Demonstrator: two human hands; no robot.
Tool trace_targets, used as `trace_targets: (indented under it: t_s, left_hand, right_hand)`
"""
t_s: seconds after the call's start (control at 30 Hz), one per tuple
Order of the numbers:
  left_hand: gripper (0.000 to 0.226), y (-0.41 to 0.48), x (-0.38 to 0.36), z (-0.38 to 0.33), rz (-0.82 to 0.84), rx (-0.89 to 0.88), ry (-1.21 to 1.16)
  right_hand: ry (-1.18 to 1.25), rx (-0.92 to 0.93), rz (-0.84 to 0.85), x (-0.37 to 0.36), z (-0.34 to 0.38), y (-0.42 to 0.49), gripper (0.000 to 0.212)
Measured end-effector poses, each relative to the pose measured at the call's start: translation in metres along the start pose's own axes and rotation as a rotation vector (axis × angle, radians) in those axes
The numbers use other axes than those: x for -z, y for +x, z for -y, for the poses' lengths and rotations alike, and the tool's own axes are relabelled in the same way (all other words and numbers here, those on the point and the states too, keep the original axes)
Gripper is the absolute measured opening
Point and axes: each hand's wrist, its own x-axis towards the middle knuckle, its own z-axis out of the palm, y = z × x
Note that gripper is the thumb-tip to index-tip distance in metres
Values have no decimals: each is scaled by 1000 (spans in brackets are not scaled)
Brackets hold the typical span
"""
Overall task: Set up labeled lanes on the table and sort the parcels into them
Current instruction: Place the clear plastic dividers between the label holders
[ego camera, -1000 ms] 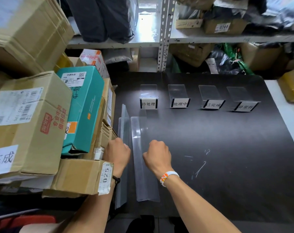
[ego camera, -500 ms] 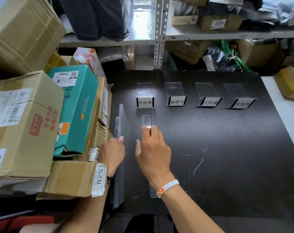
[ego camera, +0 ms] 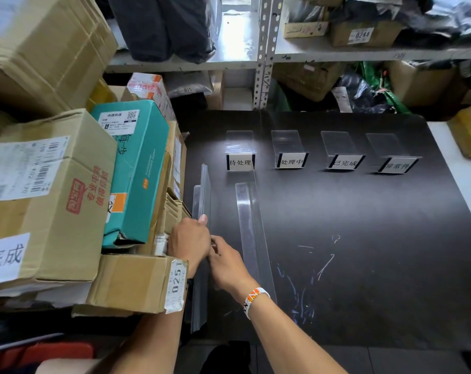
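Several clear label stands point(ego camera: 240, 161) with Chinese text stand in a row across the far part of the black table point(ego camera: 364, 238). One clear acrylic divider strip point(ego camera: 249, 228) lies on the table, running from the first stand toward me. A stack of more clear strips point(ego camera: 203, 195) stands on edge at the table's left side. My left hand point(ego camera: 188, 242) grips that stack, thumb on its top edge. My right hand point(ego camera: 226, 261) reaches into the stack beside it, fingers on a strip. Parcels are piled at the left, among them a teal box point(ego camera: 137, 168) and brown cartons point(ego camera: 48, 190).
A small carton numbered 0251 point(ego camera: 137, 282) juts out beside my left wrist. Metal shelving point(ego camera: 264, 52) with bags and boxes rises behind the table. A yellow parcel point(ego camera: 469, 133) lies on a white surface at the right. Scratches mark the table's near middle.
My right hand has let go of the single strip, which now lies in line with the first stand, and has come back left to the stack that my left hand holds.
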Motion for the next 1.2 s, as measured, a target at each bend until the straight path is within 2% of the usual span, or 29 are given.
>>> trace_targets:
  t_s: [0.13,0.27,0.43,0.53,0.63,0.73,0.83,0.93,1.03,1.2]
  left_hand:
    - [54,0,0,-1,4,-7,-2]
    - [52,-3,1,-3,-18,13,18]
    - [47,-3,3,-4,36,-12,61]
    - [46,-6,4,-6,-5,-59,144]
    - [37,-11,7,-12,-11,-50,197]
    - [27,-15,11,-15,-20,-67,264]
    - [25,-19,10,-14,-40,-78,306]
    - [26,-21,6,-13,-63,-90,299]
    - [26,-22,6,-12,-64,-90,282]
    - [24,-21,5,-13,-54,-98,288]
  right_hand:
    - [29,44,-12,2,4,-1,38]
    - [88,-24,-4,2,5,-8,33]
    - [-227,98,-100,2,18,-9,32]
    - [-376,65,-186,3,25,-12,16]
    - [-503,52,-189,2,29,-13,14]
    - [-546,17,-168,0,33,-16,11]
    - [-621,8,-182,7,38,-27,17]
    - [-667,10,-278,24,43,-41,6]
    - [-752,36,-378,41,45,-48,13]
    - [-858,26,-408,56,34,-44,19]
